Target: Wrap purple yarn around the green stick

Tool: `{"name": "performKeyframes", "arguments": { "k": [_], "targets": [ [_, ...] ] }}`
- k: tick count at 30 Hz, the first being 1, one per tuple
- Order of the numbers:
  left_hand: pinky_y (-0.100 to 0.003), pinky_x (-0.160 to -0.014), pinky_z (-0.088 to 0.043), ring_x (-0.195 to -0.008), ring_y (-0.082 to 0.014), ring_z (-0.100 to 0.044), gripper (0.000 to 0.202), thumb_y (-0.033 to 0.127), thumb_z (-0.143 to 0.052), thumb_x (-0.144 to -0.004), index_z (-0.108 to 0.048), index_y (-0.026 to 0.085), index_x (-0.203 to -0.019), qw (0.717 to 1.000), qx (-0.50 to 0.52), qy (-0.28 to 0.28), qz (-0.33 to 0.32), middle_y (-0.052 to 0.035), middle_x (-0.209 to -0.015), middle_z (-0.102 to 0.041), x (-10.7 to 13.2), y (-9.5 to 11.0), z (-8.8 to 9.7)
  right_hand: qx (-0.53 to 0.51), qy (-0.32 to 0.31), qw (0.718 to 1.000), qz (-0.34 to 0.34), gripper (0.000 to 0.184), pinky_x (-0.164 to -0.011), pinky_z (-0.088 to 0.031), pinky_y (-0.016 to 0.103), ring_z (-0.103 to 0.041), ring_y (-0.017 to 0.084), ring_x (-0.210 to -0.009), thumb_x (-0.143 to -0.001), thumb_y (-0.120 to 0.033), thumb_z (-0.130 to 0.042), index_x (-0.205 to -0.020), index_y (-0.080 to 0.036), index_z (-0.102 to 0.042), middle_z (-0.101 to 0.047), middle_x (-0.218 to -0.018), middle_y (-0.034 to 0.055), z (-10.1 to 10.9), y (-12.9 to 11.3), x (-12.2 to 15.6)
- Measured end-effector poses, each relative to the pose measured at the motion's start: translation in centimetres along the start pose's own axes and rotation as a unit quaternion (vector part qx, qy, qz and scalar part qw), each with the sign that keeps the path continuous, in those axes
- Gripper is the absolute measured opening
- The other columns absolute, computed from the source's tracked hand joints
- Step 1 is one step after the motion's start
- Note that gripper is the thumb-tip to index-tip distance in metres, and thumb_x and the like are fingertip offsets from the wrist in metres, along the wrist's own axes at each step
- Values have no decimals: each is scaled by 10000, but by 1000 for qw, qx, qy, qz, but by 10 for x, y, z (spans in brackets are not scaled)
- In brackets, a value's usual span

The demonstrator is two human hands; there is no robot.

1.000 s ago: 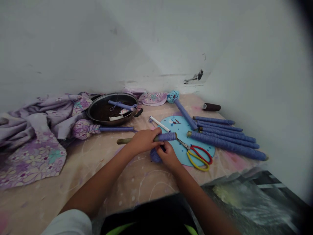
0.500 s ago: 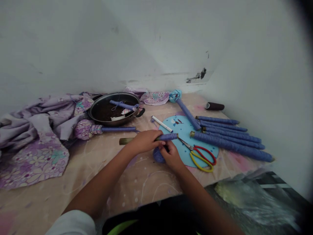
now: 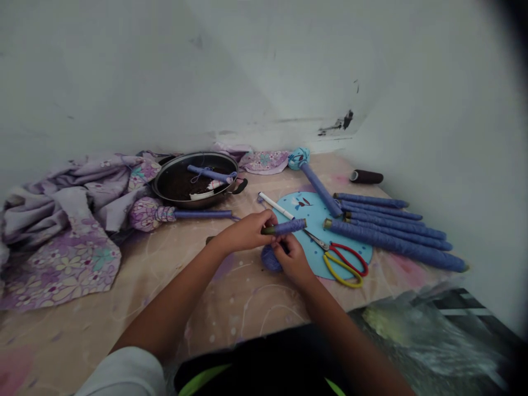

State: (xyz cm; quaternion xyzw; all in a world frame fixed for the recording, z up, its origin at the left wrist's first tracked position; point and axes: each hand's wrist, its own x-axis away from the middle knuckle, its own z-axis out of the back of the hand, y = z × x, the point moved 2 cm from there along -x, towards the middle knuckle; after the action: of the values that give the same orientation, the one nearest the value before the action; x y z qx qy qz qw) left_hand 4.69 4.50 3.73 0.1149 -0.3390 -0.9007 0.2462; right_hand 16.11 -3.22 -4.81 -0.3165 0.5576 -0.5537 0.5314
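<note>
My left hand (image 3: 246, 232) is closed round a thin stick (image 3: 289, 226) whose right end is wrapped in purple yarn. The stick lies level above the table, and its bare left end shows just past my wrist. My right hand (image 3: 292, 257) is pinched just under the wrapped end, its fingers closed on the purple yarn that runs to a small yarn ball (image 3: 270, 258) lying against it on the table.
Red and yellow scissors (image 3: 341, 264) lie on a light blue disc (image 3: 317, 217). Several yarn-wrapped sticks (image 3: 391, 231) lie at the right by the wall, near a dark spool (image 3: 366, 176). A white marker (image 3: 275, 205), a dark pan (image 3: 193, 180) and floral cloth (image 3: 66, 220) lie behind and left.
The stick's wrapped end has lifted and shifted slightly right in my left hand. My right hand stays beneath it by the yarn ball. The camera has tilted a little.
</note>
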Motion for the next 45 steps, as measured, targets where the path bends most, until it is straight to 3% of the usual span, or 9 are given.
{"name": "performKeyframes", "arguments": {
  "k": [8, 16, 24, 28, 34, 40, 45],
  "targets": [
    [-276, -705, -406, -794, -162, -538, 253, 275, -473, -765, -512, 174, -994, 997, -76, 2, -2, -41, -895, -593, 1, -4, 2, -9, -7, 1000, -24, 88, -572, -368, 231, -451, 110, -607, -760, -272, -487, -744, -188, -466, -501, -683, -12, 0, -1, 0],
    [-279, -728, -411, -824, -166, -548, 243, 283, -376, -823, -508, 159, -985, 998, -54, -25, 10, -62, -925, -597, 2, 0, -3, 2, -3, 1000, -15, 81, -586, -379, 232, -475, 119, -634, -760, -269, -479, -750, -188, -476, -522, -699, -7, 0, 0, 0],
    [-267, -668, -415, -768, -152, -518, 273, 259, -559, -663, -460, 170, -901, 999, -22, 10, 28, -30, -873, -548, 0, -5, -3, 10, 9, 1000, -15, 97, -577, -378, 234, -477, 121, -624, -757, -281, -493, -751, -184, -488, -527, -685, -5, 0, 2, 0],
    [-257, -641, -399, -753, -148, -494, 228, 256, -563, -654, -465, 170, -842, 998, -42, 37, 16, -25, -840, -520, 0, -2, -1, 14, 10, 1000, -10, 91, -574, -373, 236, -483, 125, -624, -756, -273, -485, -740, -183, -490, -533, -677, -2, 0, 2, -1],
    [-267, -689, -402, -800, -159, -509, 251, 271, -568, -682, -518, 165, -905, 998, -62, 14, -7, -37, -883, -553, 1, -4, 1, 20, 13, 1000, -9, 93, -580, -372, 242, -476, 127, -634, -768, -274, -485, -754, -183, -480, -521, -684, -1, -1, 2, 0],
    [-277, -745, -411, -836, -164, -539, 227, 242, -445, -785, -546, 150, -966, 998, -51, -16, -13, -67, -930, -590, 0, -3, -1, 15, 4, 1000, -8, 70, -622, -390, 251, -498, 131, -661, -765, -251, -478, -740, -185, -484, -543, -703, 2, 1, 0, -1],
    [-296, -821, -396, -911, -165, -541, 279, 190, -329, -831, -521, 166, -1031, 999, -44, 13, -4, -60, -966, -598, -2, -3, -3, -4, -9, 1000, 0, 53, -696, -405, 267, -538, 145, -756, -765, -226, -470, -745, -183, -493, -595, -803, 30, 0, -3, -2]
  ]
}}
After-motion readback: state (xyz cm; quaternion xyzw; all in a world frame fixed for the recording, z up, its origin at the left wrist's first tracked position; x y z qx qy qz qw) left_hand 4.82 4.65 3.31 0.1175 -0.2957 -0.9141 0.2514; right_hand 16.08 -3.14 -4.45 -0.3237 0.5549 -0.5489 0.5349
